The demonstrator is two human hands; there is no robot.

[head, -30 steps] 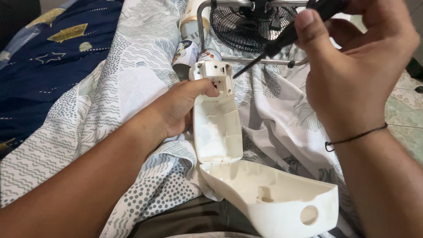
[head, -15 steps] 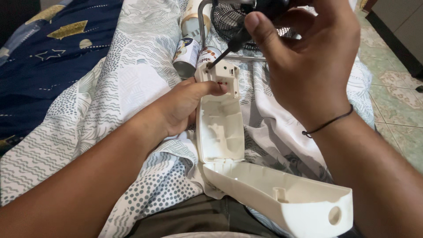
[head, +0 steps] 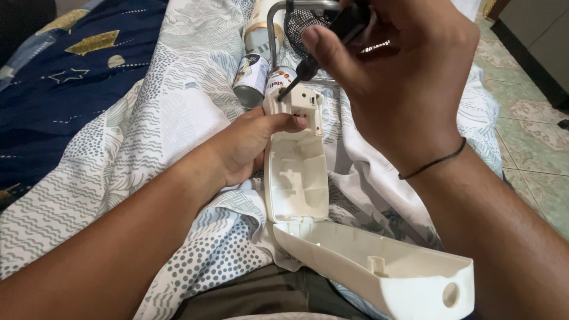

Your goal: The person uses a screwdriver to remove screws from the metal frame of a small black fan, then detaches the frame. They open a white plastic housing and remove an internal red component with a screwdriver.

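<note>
Smooth cream plastic case (head: 295, 178), long and boxy, lying opened at mid-frame on a rumpled sheet (head: 178, 106) of soft cloth printed with grey-green waves, dots and leaves. Hinged at the case's near end, a curved lid (head: 379, 269) of the same glossy plastic, swung down toward the camera, with one round hole near its far corner. Left hand (head: 246, 148) clasping the case from the left side, fingers curled round its back and thumb pressed flat across the front just below the head. At the case's top, a small squarish mechanism block (head: 299, 104) with slots. Right hand (head: 394, 83) above it, fingers closed round a black screwdriver (head: 323, 44), dark tip touching the block's upper left corner; thin black cord around that wrist. Just beyond the case's top, two cylindrical metal spray cans (head: 252, 71) lying on the sheet, partly hidden by the block and screwdriver. Farther back, a grey metal tube frame and black wire mesh (head: 299, 21), largely covered by the right hand. Left of the case, dark blue cloth (head: 65, 77) with gold shapes; right of it, green patterned floor tiles (head: 530, 124).
</note>
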